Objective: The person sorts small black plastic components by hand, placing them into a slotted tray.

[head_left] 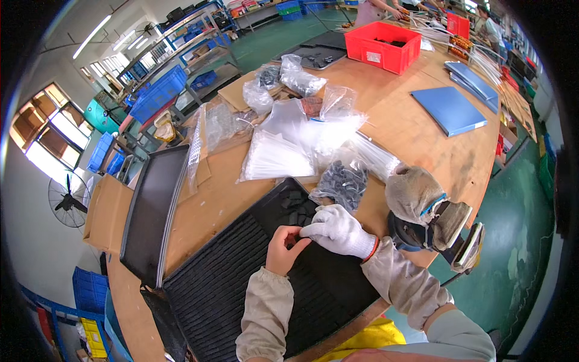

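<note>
The bare left hand and the right hand in a white knit glove meet above a shallow, black rectangular tray. The left thumb and forefinger curl toward each other, close beside the gloved fingertips; whether they clamp a piece cannot be told, since the fingers hide the spot. Small, dark, block-shaped pieces lie loose in the tray, just beyond both hands' fingers. Rows of black strips fill its left part. Past the gloved hand, a clear plastic bag of dark grey pieces rests on the brown wooden table.
</note>
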{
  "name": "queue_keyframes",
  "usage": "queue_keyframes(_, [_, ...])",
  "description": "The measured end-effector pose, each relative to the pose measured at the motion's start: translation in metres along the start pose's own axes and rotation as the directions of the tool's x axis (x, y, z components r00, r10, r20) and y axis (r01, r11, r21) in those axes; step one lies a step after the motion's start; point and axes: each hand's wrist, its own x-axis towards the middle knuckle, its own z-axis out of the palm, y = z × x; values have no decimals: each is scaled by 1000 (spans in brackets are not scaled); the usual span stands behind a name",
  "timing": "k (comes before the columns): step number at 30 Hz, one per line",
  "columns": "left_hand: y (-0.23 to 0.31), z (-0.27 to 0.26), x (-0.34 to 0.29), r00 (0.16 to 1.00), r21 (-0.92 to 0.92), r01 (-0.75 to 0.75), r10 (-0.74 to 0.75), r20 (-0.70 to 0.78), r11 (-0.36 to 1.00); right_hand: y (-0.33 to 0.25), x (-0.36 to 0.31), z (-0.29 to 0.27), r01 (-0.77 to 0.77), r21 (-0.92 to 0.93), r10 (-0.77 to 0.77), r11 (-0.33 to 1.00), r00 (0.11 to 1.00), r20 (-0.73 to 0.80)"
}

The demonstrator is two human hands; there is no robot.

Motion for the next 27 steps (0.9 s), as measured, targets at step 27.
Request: queue_keyframes(27, [-9, 5, -1, 1000, -187, -7, 4, -13, 982, -5, 1, 2, -28, -61, 17, 998, 984, -175])
